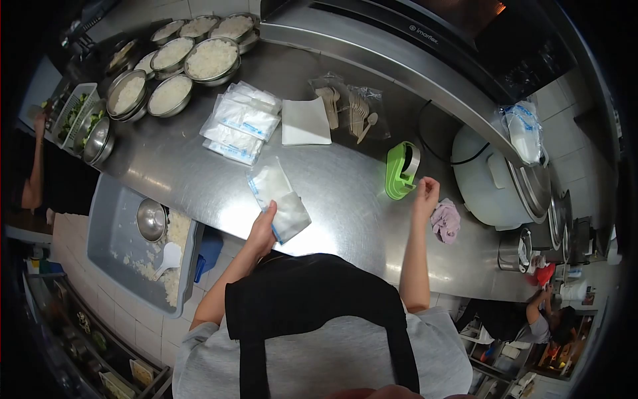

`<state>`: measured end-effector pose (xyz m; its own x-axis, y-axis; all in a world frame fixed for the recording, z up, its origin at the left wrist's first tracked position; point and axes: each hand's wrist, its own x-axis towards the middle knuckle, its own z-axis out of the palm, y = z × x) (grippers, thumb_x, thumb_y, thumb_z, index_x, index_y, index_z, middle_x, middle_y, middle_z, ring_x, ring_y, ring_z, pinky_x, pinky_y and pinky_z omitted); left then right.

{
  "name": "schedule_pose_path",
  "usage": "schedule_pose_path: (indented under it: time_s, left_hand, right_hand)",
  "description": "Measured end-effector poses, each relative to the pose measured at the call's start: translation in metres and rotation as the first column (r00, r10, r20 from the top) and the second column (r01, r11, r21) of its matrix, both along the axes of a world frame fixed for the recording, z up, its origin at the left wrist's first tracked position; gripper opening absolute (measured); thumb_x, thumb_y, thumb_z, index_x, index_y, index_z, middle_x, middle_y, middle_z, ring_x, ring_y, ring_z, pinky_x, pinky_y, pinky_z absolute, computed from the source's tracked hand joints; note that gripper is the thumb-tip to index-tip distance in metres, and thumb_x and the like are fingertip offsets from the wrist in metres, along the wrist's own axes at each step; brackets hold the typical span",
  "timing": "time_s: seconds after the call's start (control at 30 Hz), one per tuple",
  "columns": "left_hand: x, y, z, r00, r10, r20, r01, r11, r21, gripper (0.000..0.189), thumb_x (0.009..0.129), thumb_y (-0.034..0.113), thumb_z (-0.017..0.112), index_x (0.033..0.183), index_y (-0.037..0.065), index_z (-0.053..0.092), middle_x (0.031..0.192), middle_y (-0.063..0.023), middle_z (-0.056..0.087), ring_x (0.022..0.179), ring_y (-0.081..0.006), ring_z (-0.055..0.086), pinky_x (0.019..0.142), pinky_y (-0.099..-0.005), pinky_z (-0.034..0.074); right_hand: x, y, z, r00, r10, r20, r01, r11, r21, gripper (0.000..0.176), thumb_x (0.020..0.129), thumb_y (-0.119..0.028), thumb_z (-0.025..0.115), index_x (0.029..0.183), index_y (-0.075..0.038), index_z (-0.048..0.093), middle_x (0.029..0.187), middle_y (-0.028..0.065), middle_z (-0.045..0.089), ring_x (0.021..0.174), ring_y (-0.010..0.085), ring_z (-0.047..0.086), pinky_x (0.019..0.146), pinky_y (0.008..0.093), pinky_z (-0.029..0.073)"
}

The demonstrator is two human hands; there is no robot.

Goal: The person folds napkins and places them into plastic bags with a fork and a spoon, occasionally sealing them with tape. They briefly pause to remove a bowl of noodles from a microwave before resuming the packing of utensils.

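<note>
My left hand (pixel 264 227) grips a flat clear plastic packet (pixel 282 203) with blue print, holding it above the front edge of the steel counter. Beside the green tape dispenser (pixel 400 171), my right hand (pixel 427 193) has its fingers curled together; whatever is between them is too small to make out. Beyond the held packet lie a pile of similar packets (pixel 242 120) and a stack of white paper (pixel 304 122). Wooden spoons and forks (pixel 359 110) rest in clear plastic to the right of the paper.
Steel bowls of rice (pixel 211 60) crowd the back left. A grey tub (pixel 119 266) with rice, a bowl and a white paddle stands below left. A purple cloth (pixel 445 221) and large cooker (pixel 482 179) are at right. Co-workers (pixel 66 166) are at both sides.
</note>
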<state>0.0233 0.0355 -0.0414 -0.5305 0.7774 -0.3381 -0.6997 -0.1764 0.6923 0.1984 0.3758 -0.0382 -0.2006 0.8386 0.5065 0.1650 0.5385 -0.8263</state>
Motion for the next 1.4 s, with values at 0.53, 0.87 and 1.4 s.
schedule_pose_path:
  time_s: [0.53, 0.87, 1.4]
  left_hand:
    - [0.004, 0.005, 0.012, 0.997, -0.069, 0.037, 0.068, 0.997, 0.026, 0.055, 0.096, 0.036, 0.016, 0.13, -0.007, 0.024, 0.126, -0.0224, 0.044, 0.116, -0.0317, 0.045, 0.099, -0.043, 0.037]
    - [0.006, 0.005, 0.016, 0.995, -0.088, 0.045, 0.088, 0.996, -0.013, 0.055, 0.096, 0.036, 0.017, 0.13, -0.007, 0.027, 0.124, -0.0225, 0.045, 0.115, -0.0313, 0.046, 0.098, -0.0427, 0.038]
    - [0.002, 0.012, 0.027, 0.989, -0.095, -0.111, 0.071, 0.978, -0.197, 0.061, 0.093, 0.043, 0.035, 0.123, -0.01, 0.035, 0.117, -0.0192, 0.048, 0.108, -0.023, 0.049, 0.092, -0.0319, 0.039]
  right_hand:
    - [0.002, -0.001, 0.006, 0.889, 0.092, -0.449, -0.441, 0.443, -0.781, 0.013, 0.082, -0.014, 0.057, 0.093, -0.007, 0.056, 0.097, 0.0026, 0.058, 0.095, 0.0189, 0.054, 0.077, 0.0549, 0.041]
    - [0.003, -0.032, -0.014, 0.921, -0.042, -0.388, -0.275, 0.637, -0.72, 0.022, 0.078, -0.012, 0.059, 0.099, -0.004, 0.055, 0.097, 0.0025, 0.056, 0.097, 0.0125, 0.049, 0.084, 0.0394, 0.038]
    - [-0.032, -0.116, 0.037, 0.772, 0.623, -0.123, -0.598, 0.648, -0.472, 0.023, 0.084, -0.002, 0.054, 0.107, 0.001, 0.058, 0.071, 0.0023, 0.054, 0.06, 0.0091, 0.052, 0.055, 0.0228, 0.045]
